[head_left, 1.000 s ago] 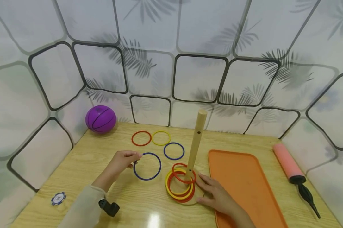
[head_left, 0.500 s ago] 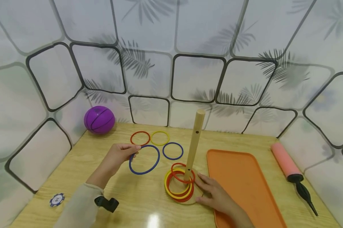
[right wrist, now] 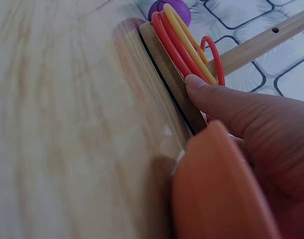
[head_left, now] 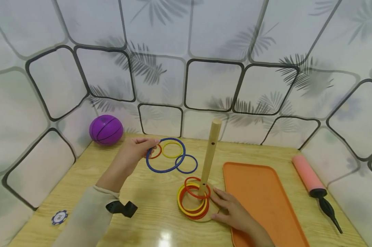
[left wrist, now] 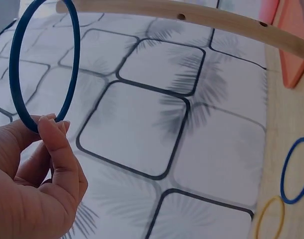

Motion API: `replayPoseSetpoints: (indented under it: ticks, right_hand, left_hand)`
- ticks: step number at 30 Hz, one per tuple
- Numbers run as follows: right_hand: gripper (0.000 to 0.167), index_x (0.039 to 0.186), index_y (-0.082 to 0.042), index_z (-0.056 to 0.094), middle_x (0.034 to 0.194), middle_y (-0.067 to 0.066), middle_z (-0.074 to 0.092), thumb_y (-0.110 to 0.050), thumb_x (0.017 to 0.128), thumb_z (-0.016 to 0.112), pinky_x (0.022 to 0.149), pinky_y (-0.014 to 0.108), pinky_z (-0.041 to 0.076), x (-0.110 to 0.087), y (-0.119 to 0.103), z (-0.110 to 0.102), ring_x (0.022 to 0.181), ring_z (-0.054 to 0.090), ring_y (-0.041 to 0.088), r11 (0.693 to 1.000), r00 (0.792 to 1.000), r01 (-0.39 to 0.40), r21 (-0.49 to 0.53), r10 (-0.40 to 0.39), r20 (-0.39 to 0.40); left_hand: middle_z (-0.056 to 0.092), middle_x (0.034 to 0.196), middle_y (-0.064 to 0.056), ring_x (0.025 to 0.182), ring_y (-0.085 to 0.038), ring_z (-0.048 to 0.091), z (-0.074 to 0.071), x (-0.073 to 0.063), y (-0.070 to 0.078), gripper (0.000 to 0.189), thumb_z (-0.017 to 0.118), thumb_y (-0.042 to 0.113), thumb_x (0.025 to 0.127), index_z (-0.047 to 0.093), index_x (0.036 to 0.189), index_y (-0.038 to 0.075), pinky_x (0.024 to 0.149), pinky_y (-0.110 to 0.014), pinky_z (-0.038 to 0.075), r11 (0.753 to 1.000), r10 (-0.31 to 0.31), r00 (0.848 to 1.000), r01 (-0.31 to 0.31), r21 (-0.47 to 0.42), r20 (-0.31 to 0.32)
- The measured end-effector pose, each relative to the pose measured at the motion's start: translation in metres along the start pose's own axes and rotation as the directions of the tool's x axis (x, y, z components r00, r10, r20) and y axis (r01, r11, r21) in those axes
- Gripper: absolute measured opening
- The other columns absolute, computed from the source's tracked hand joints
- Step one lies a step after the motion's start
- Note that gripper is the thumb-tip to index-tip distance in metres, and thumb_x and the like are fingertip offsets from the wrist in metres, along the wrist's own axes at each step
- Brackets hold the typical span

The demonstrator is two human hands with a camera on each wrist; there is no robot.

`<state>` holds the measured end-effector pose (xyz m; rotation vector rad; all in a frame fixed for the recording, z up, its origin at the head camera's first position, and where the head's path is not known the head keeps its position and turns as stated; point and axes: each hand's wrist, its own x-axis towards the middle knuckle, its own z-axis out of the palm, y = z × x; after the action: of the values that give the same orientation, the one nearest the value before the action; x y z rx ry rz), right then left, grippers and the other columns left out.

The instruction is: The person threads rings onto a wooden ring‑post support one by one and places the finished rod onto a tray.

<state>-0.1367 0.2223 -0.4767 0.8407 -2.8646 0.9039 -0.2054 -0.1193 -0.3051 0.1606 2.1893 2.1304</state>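
Note:
My left hand [head_left: 128,157] pinches a blue ring [head_left: 185,151] between thumb and fingertips, raised above the table. In the left wrist view the ring [left wrist: 14,64] stands nearly upright from the fingers. A wooden ring-toss stand has a tall post [head_left: 210,154] and a round base [head_left: 211,211]. Several red and yellow rings [head_left: 178,202] lie around the post, with one red ring [head_left: 209,192] tilted against it. My right hand [head_left: 235,212] holds the base's right edge, its thumb [right wrist: 197,82] on the rim in the right wrist view.
Behind the held ring lie a red ring [head_left: 160,151], a yellow ring [head_left: 172,142] and another blue ring [head_left: 197,164]. An orange tray [head_left: 254,192] sits beside the right hand. A pink pump [head_left: 306,173], purple ball [head_left: 106,129] and poker chip [head_left: 59,217] are farther out.
My left hand has lifted the blue ring from near the tabletop and carried it up, away from me and slightly right. The right hand stays at the base.

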Motion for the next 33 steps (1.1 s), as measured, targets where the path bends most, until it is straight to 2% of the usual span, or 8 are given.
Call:
replayPoseSetpoints:
  ticks: [6, 11, 18, 25, 33]
  right_hand:
    - [0.065, 0.136, -0.009, 0.051, 0.145, 0.015, 0.04, -0.043, 0.084, 0.068, 0.097, 0.065, 0.033, 0.0, -0.001, 0.0, 0.129, 0.037, 0.043, 1.0, 1.0, 0.012, -0.001, -0.012, -0.005]
    - [0.065, 0.136, -0.009, 0.05, 0.146, 0.015, 0.039, -0.044, 0.084, 0.067, 0.098, 0.065, 0.032, 0.0, 0.0, -0.001, 0.129, 0.036, 0.043, 1.0, 1.0, 0.005, 0.006, -0.005, 0.002]
    - [0.065, 0.137, -0.009, 0.05, 0.146, 0.016, 0.039, -0.041, 0.084, 0.069, 0.098, 0.066, 0.03, -0.001, 0.001, -0.001, 0.13, 0.035, 0.044, 1.0, 1.0, 0.01, 0.017, -0.01, 0.001]
    - [0.066, 0.137, -0.008, 0.05, 0.146, 0.016, 0.039, -0.043, 0.084, 0.068, 0.1, 0.066, 0.028, 0.0, 0.001, -0.001, 0.131, 0.034, 0.043, 1.0, 1.0, 0.004, 0.016, -0.004, 0.016]
    - [0.066, 0.137, -0.009, 0.05, 0.147, 0.015, 0.038, -0.043, 0.084, 0.068, 0.1, 0.066, 0.029, 0.001, 0.003, 0.001, 0.131, 0.033, 0.044, 1.0, 1.0, -0.014, 0.018, 0.014, 0.025]
  left_hand:
    - [0.062, 0.076, 0.003, 0.066, -0.008, 0.054, 0.02, 0.004, 0.031, 0.024, 0.066, 0.019, 0.09, 0.068, 0.1, -0.002, 0.063, -0.02, 0.049, 0.996, 0.058, 0.998, -0.06, -0.062, -0.033]
    - [0.063, 0.073, 0.001, 0.061, -0.009, 0.053, 0.035, 0.007, 0.051, 0.024, 0.069, 0.02, 0.088, 0.067, 0.096, -0.003, 0.058, -0.02, 0.047, 0.992, 0.084, 0.996, -0.087, -0.092, -0.041]
    - [0.062, 0.074, -0.002, 0.061, -0.012, 0.052, 0.046, 0.006, 0.071, 0.017, 0.069, 0.017, 0.088, 0.067, 0.088, 0.0, 0.058, -0.02, 0.047, 0.985, 0.099, 0.995, -0.1, -0.138, -0.017]
    - [0.059, 0.073, -0.003, 0.064, -0.013, 0.051, 0.059, 0.01, 0.078, 0.017, 0.069, 0.018, 0.088, 0.068, 0.083, 0.002, 0.061, -0.022, 0.047, 0.979, 0.133, 0.991, -0.131, -0.154, 0.003]
    - [0.06, 0.071, -0.003, 0.062, -0.013, 0.053, 0.072, 0.016, 0.076, 0.017, 0.071, 0.018, 0.086, 0.067, 0.078, 0.003, 0.064, -0.023, 0.049, 0.976, 0.127, 0.992, -0.121, -0.18, 0.019]
